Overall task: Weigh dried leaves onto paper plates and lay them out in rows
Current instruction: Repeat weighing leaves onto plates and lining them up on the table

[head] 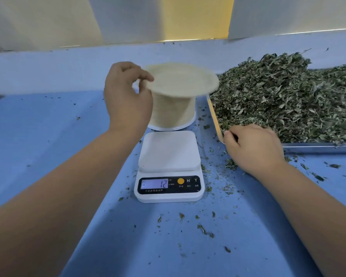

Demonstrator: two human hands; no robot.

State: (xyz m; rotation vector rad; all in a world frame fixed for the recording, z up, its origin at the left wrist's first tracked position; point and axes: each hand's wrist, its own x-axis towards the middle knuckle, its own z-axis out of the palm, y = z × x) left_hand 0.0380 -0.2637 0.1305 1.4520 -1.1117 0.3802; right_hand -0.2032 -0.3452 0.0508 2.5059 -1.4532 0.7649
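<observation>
My left hand (126, 92) pinches the left rim of a beige paper plate (185, 79), held tilted just above a tall stack of plates (173, 112). In front of the stack sits a white digital scale (169, 166) with a bare platform; its display reads minus 12. A big heap of dried green leaves (288, 98) fills a metal tray (318, 147) on the right. My right hand (254, 148) rests at the tray's near left corner, fingers curled at the edge of the leaves; whether it holds any is hidden.
Blue cloth (48, 136) covers the table, with leaf crumbs scattered around the scale and in front of the tray. A pale wall ledge (68, 62) runs along the back.
</observation>
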